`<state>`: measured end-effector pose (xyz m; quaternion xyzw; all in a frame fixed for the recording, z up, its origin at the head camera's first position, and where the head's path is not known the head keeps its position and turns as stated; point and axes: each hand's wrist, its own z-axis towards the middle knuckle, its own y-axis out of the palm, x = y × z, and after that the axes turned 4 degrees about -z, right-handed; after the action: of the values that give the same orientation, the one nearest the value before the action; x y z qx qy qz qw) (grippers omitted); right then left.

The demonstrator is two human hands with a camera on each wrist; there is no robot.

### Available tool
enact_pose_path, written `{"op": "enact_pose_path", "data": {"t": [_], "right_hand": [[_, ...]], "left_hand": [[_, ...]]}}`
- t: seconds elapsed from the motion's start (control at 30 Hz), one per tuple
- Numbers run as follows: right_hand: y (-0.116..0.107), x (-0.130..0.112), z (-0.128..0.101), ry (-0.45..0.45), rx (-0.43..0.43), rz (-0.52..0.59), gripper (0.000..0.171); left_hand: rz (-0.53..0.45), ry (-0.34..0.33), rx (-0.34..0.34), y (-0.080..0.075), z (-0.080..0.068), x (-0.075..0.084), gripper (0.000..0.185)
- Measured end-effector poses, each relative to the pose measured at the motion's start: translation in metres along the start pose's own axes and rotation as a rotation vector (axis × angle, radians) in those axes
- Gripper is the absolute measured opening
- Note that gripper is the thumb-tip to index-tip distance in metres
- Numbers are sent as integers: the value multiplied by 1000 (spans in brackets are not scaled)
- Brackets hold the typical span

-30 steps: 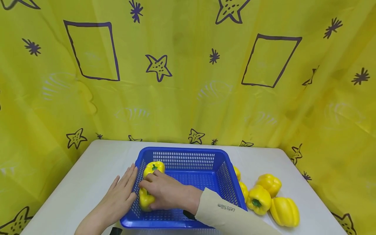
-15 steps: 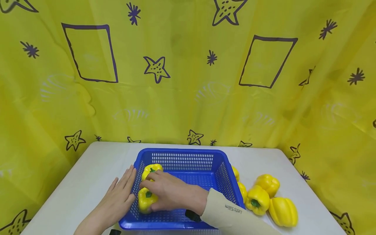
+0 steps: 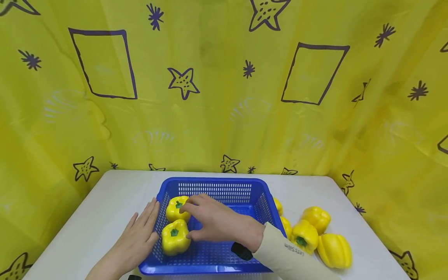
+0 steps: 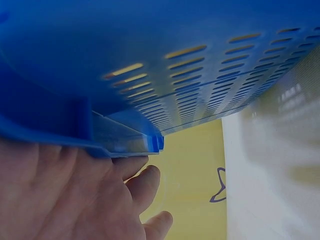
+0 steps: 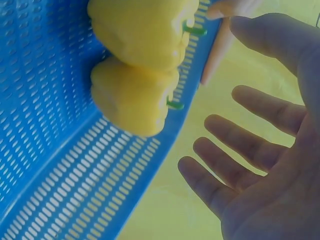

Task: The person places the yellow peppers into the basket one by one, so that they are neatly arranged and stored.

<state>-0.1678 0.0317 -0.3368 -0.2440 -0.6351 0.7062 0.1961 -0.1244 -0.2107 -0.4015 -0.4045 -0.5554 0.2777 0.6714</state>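
A blue slotted basket [image 3: 214, 181] stands on the white table. Inside it, at the left end, two yellow bell peppers sit stem up: the nearer pepper [image 3: 174, 238] and the farther pepper [image 3: 174, 209]. My right hand [image 3: 211, 222] hovers just right of them with its fingers spread and holds nothing. In the right wrist view both peppers [image 5: 134, 97] lie against the basket wall [image 5: 60, 165], clear of my relaxed fingers [image 5: 240, 150]. My left hand [image 3: 139, 236] lies flat against the basket's left outer wall [image 4: 200, 75], fingers [image 4: 137, 182] straight under the rim.
Several more yellow peppers lie on the table right of the basket, among them one lying on its side [image 3: 334, 251], one behind it [image 3: 316, 217] and one stem up [image 3: 301, 236]. A yellow patterned curtain [image 3: 224, 97] hangs behind the table.
My right hand has let go of the nearer pepper and drawn back to the right, fingers spreading. That pepper now sits stem up. The left hand has stayed against the basket.
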Motion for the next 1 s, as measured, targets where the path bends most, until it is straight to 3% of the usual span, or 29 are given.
{"op": "enact_pose_path", "data": {"t": [0.7, 1.0], "right_hand": [[-16, 43, -38, 207, 57, 121, 48], [-15, 65, -56, 252, 144, 147, 45]], "left_hand": [[1, -7, 6, 1, 0, 1, 69], [-14, 9, 38, 3, -1, 1, 69]]}}
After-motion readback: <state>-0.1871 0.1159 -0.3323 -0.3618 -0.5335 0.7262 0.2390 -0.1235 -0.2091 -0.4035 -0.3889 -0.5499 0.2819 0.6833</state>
